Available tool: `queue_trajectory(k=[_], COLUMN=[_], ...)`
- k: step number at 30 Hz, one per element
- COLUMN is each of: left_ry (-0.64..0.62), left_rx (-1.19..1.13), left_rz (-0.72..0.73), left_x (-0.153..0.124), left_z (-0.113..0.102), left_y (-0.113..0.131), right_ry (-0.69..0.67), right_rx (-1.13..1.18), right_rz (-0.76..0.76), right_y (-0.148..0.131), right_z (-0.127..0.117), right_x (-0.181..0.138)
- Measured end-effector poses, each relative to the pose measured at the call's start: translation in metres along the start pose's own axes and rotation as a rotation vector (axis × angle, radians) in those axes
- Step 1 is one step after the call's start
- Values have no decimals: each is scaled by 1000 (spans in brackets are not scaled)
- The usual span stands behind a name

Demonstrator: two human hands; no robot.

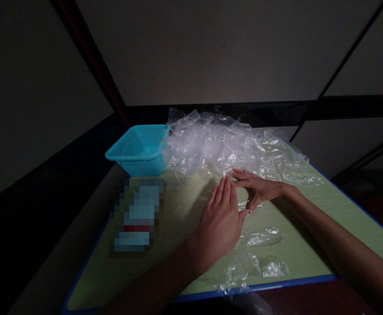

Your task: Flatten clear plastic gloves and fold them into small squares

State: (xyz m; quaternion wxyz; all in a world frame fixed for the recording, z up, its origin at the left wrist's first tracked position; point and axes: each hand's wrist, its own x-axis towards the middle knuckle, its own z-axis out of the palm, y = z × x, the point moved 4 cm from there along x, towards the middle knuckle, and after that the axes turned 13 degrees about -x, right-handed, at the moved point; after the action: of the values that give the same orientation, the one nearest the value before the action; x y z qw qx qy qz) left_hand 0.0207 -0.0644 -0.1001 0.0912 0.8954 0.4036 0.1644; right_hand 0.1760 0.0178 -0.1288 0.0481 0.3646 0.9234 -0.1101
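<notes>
My left hand lies flat with straight fingers side by side, its palm down over a clear plastic bag spread on the table. To its right, my right hand is stretched out, thumb apart from the fingers, pressing on the far part of the same film. The two thumbs come close together, and the fingertips of both hands nearly meet. Under the hands the film is partly hidden. Its near end is crumpled and hangs past the table's front edge.
A heap of crumpled clear plastic bags covers the back of the yellow-green table, which has a blue rim. A turquoise plastic basin stands at the back left. In front of it lies a blurred-out flat object. Cabinet panels rise behind.
</notes>
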Motion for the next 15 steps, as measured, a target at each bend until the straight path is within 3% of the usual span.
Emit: queue_trajectory(k=[3, 6, 15], left_ry=[-2, 37, 3], left_rx=[9, 0, -16], left_rz=[-55, -55, -75], left_x=[14, 11, -9], left_z=[27, 41, 26], left_y=[1, -8, -30], right_ry=[-7, -1, 18], right_rx=[-13, -8, 21], right_rz=[1, -6, -7], right_y=[1, 1, 1], right_z=[0, 0, 1], right_x=[0, 0, 0])
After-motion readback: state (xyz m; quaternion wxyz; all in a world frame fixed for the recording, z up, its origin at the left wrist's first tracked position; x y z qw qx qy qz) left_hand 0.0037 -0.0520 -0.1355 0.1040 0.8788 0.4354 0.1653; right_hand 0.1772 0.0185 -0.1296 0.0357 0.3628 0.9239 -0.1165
